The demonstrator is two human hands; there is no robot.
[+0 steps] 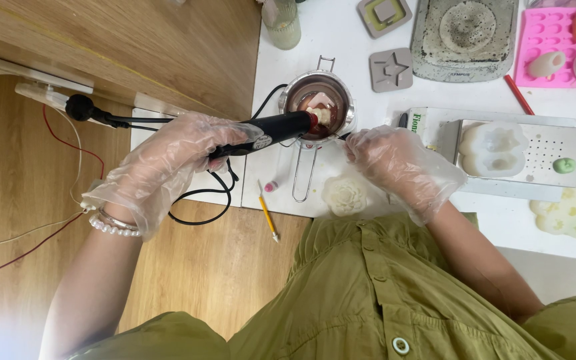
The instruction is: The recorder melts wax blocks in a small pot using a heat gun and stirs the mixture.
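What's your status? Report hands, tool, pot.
Left hand grips black heat tool, nozzle in metal pot. Right hand beside pot, holding thin dark stick. Cord trails left.

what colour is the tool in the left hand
Black, with a red tip: the tool held by the gloved left hand, seen in the head view.

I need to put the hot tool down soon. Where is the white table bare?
Bare white tabletop lies between the ribbed glass jar and the grey star mould. The right side is crowded: pink silicone mould, perforated metal tray, green pieces.
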